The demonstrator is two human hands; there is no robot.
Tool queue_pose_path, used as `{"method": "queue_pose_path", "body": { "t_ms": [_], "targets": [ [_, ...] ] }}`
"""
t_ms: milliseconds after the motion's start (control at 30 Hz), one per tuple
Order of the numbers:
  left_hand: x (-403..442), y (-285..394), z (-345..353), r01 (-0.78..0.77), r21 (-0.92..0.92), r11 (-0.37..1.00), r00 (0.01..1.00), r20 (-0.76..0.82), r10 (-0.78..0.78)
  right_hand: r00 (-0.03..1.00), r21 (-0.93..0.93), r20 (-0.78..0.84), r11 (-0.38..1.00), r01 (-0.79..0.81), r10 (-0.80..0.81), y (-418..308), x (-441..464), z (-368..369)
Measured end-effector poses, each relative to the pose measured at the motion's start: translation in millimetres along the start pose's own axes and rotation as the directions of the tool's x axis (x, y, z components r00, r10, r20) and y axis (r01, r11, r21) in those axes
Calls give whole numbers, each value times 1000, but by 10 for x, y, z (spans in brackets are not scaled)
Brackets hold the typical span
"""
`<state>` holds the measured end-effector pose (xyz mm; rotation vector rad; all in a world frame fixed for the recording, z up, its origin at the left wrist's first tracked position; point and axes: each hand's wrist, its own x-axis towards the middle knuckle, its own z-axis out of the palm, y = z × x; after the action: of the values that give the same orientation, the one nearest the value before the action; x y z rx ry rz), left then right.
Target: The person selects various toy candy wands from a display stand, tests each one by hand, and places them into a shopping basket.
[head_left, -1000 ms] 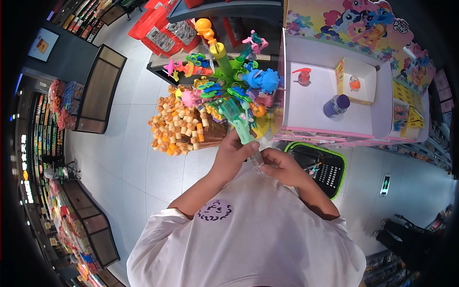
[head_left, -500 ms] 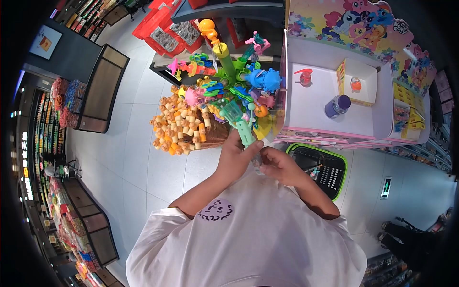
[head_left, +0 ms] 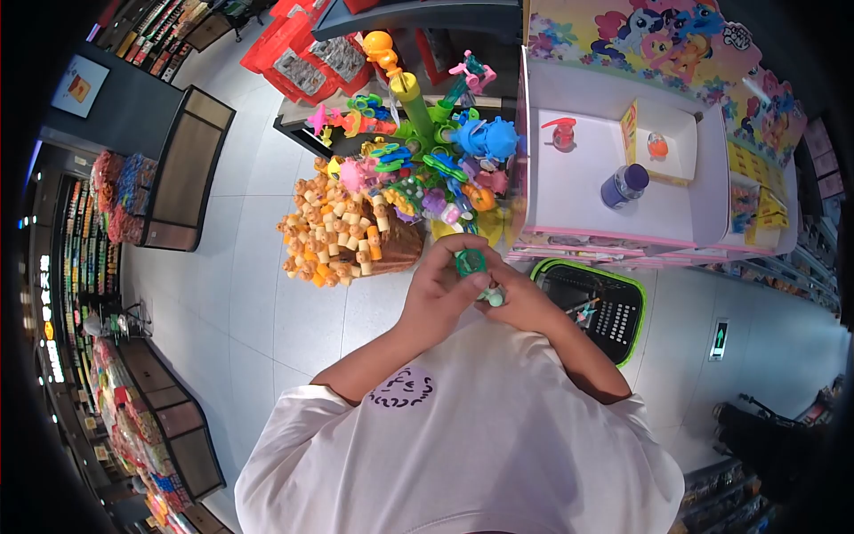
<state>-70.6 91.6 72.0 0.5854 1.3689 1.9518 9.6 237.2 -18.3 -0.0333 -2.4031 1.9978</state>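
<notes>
Head view shows the green toy (head_left: 471,261), stretched toward the toy rack (head_left: 414,105) moments ago, now turned before the chest, so its boxy end faces the wearer. The left hand (head_left: 436,289) curls round it; the right hand (head_left: 520,301) is against it (fingertips hidden, grip unclear).

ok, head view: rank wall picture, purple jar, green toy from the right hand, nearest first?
From the right hand:
1. Green toy, right at the hands
2. Purple jar, ahead and right
3. Wall picture, far left
</notes>
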Motion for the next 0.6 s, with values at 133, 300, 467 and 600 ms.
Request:
{"method": "queue_pose_path", "body": {
  "t_ms": [133, 300, 467, 600],
  "targets": [
    [-22, -69, -31, -27, 175, 984, 999, 44, 20, 999, -175, -39, 985, 6, -13, 1, -33, -28],
    [-6, -58, 7, -88, 235, 968, 993, 96, 67, 987, -92, -159, 995, -24, 9, -51, -27, -32],
    [40, -100, 32, -141, 242, 960, 989, 83, 125, 976, -69, -199, 993, -100, 85, 116, -1, -41],
    [59, -91, 89, -214, 146, 966, 976, 1, 216, 966, -55, -235, 991, -120, 104, 169, 28, -27]
  ]
}}
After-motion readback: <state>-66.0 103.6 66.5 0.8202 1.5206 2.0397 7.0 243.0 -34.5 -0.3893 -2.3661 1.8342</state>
